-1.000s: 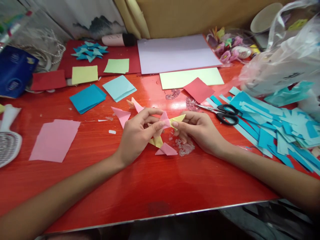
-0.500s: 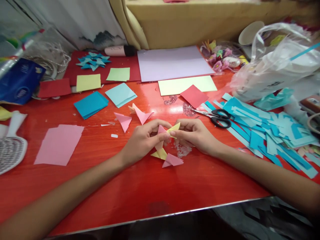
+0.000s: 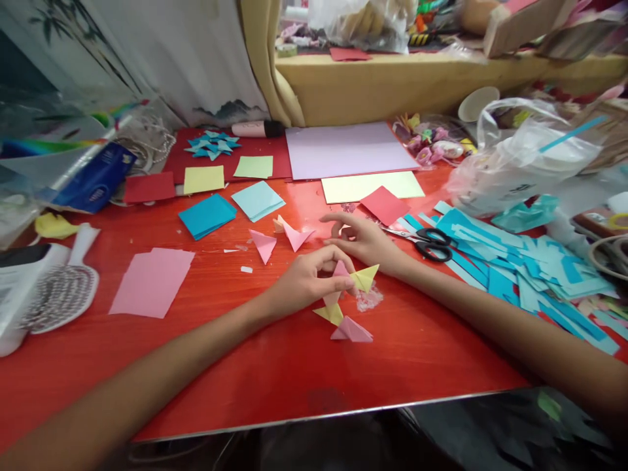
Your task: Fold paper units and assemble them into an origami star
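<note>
Chain [image 3: 333, 313] of folded paper, pink and yellow, at the front middle of the red table [image 3: 294, 379]; a yellow point juts right, a pink piece lies lowest. Left hand [image 3: 314, 278]: thumb and fingers pinched on the chain's upper pink part. Right hand [image 3: 367, 242]: just behind the left, fingers parted and loosely bent, index extended toward the loose pink units [image 3: 297, 237]; whether the two hands touch, cannot tell. Scissors [image 3: 432, 243], black-handled, just beside the right hand, with a red square [image 3: 385, 204] behind them. Blue offcuts [image 3: 524, 255], heaped, farther right. Teal stack [image 3: 207, 216] and pale blue stack [image 3: 258, 201], side by side, beyond the units. Pink sheets [image 3: 152, 281], overlapping, left of the hands. White brush [image 3: 66, 297], at far left. Blue star [image 3: 212, 144], folded, toward the back.
</note>
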Motion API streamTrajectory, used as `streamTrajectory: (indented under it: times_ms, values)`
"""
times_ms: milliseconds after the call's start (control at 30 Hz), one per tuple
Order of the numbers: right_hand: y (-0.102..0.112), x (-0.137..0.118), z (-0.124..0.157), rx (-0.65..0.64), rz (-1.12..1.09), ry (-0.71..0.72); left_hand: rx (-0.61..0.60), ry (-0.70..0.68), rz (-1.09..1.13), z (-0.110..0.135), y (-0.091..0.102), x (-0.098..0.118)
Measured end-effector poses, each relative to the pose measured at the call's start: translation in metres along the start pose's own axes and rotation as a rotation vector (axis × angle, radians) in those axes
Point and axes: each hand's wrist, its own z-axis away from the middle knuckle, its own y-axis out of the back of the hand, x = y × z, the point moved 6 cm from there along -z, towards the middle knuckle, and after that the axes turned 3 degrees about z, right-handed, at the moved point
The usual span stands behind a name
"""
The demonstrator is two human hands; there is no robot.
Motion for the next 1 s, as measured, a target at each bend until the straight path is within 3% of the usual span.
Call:
streamTrajectory:
  times_ms: [167, 400, 700, 767, 900, 1000]
  values:
    - [-0.017, -0.011, -0.028, -0.12, 0.294, 0.173, 0.003, -0.005, 0.028, -0.001, 0.001, 0.0]
    - [-0.014, -0.017, -0.027, -0.123, 0.211, 0.218, 0.001, -0.023, 0.059, 0.0, 0.001, 0.0]
    - [-0.032, -0.032, -0.016, -0.433, 0.234, 0.303, 0.016, -0.018, 0.019, -0.001, 0.002, 0.0]
    - [-0.032, -0.033, -0.017, -0.388, 0.157, 0.29, 0.01, -0.019, 0.023, -0.001, 0.001, 0.0]
    - [-0.015, -0.02, -0.021, -0.053, -0.186, 0.109, 0.051, -0.057, 0.061, 0.0, 0.004, 0.003]
    - [-0.009, -0.007, -0.02, 0.072, -0.377, 0.005, 0.151, -0.088, 0.095, 0.0, 0.011, 0.003]
